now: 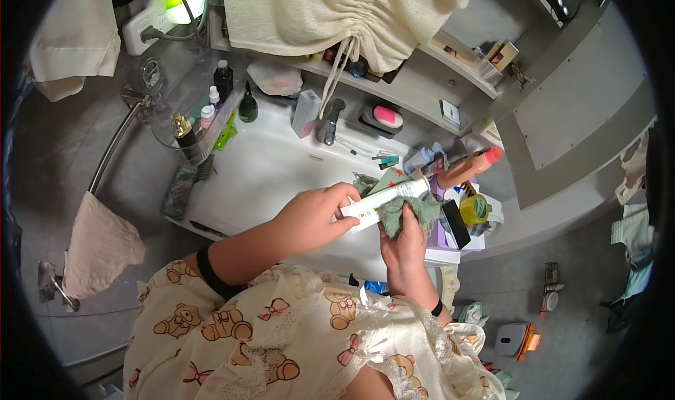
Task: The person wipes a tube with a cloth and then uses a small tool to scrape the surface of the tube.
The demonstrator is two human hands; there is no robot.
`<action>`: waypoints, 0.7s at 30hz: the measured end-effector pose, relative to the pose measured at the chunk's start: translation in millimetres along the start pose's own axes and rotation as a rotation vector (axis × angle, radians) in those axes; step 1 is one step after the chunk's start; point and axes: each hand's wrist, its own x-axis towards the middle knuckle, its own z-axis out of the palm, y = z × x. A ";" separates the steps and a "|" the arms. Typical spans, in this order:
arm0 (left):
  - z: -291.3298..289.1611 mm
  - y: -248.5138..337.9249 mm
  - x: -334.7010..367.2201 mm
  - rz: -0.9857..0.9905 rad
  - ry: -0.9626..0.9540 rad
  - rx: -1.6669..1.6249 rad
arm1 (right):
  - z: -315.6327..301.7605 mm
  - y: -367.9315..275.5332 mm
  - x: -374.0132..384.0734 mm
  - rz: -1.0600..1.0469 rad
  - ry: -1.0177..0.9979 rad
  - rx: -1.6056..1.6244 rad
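Over the right part of the white sink, my left hand [320, 216] grips one end of a white tube [363, 211] between thumb and fingers. The tube lies slanted, with its other end up to the right. My right hand [406, 249] is closed around a crumpled green cloth [402, 217], which it presses against the tube's side. The cloth covers part of the tube and some right-hand fingers. Just behind the tube is a green item with red marks [389, 181], partly hidden.
A black faucet [331, 122] stands at the sink's back, beside a pale box [306, 113]. To the right sit an orange bottle [470, 168], a yellow-green tape roll [474, 208] and a dark phone-like slab [455, 224]. Bottles fill a clear shelf [204, 143] at left. A cream garment [337, 16] hangs above.
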 end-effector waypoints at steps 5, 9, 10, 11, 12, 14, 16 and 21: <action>12.6 10.0 9.8 -0.021 -0.029 0.001 | -14.2 -12.4 7.9 0.003 0.020 -0.068; 23.7 14.5 15.6 -0.030 -0.024 -0.041 | -23.2 -18.8 14.2 0.056 -0.004 -0.044; 25.4 16.4 16.5 -0.022 -0.017 -0.022 | -27.3 -18.7 15.1 0.092 0.010 -0.035; 27.2 17.8 17.5 -0.013 -0.011 -0.003 | -30.7 -19.1 16.0 0.130 0.024 -0.026; 29.4 18.4 18.8 -0.008 -0.020 -0.002 | -32.3 -21.2 16.4 0.159 0.008 0.033; 34.7 17.7 20.0 -0.001 -0.041 -0.002 | -36.0 -25.8 16.3 0.221 -0.021 0.153; 40.5 16.3 20.7 -0.021 -0.019 -0.105 | -48.8 -27.6 27.6 0.224 -0.053 0.246; 47.1 19.1 24.6 -0.089 -0.009 -0.251 | -63.2 -25.0 38.6 0.106 -0.154 0.154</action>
